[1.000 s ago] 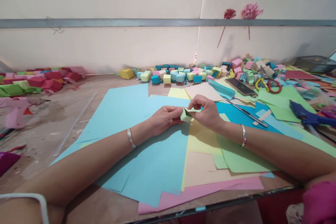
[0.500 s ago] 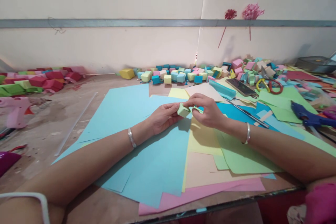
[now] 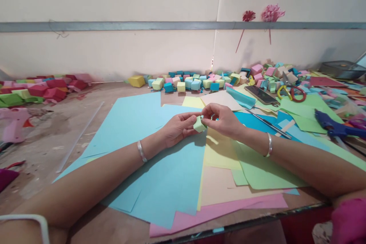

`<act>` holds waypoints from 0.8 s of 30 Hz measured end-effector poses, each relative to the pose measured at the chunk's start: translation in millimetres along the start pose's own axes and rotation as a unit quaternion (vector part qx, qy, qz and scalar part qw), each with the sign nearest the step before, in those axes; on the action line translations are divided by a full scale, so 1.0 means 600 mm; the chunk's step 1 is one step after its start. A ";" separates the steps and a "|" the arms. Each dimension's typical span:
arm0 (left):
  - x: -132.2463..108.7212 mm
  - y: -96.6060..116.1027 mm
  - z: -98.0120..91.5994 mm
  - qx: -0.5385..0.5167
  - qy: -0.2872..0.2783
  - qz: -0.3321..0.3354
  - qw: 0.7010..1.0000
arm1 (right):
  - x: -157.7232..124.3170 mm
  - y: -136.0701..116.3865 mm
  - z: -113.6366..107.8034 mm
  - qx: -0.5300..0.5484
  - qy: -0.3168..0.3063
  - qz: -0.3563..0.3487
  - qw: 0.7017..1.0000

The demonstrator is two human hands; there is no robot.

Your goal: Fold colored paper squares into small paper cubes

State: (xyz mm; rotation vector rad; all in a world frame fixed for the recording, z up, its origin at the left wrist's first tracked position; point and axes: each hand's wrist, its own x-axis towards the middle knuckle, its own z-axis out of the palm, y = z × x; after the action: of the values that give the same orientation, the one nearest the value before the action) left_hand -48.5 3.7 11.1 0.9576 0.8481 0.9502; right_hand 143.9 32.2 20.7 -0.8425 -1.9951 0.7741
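Paper box, pale green, pinched in left hand above blue paper; right hand at its edge, grip unclear. Looks like folding; next, seems to call for steady holding.

This place is looking like a papercraft workshop: coloured sheets are spreading across the table, paper boxes are lining the far wall, a pink glue gun is lying on the left, and scissors and a blue glue gun are resting on the right.
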 end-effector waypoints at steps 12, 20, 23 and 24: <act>-0.005 0.002 0.009 0.048 -0.070 0.008 0.996 | -0.008 0.000 0.006 -0.183 0.031 -0.155 0.970; -0.004 0.002 0.007 0.068 -0.079 0.010 0.995 | -0.010 0.005 0.008 -0.264 -0.033 -0.144 0.953; -0.005 -0.001 0.008 0.085 -0.083 0.007 0.993 | -0.013 0.002 0.009 -0.280 -0.036 -0.131 0.950; -0.005 -0.001 0.009 0.091 -0.082 0.002 0.992 | -0.013 0.001 0.009 -0.289 -0.031 -0.131 0.948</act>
State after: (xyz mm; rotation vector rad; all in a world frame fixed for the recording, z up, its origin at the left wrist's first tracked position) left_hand -44.7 -0.8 12.7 1.1781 0.8036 0.7945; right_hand 143.1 25.1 14.3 -0.8506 -2.3710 0.0497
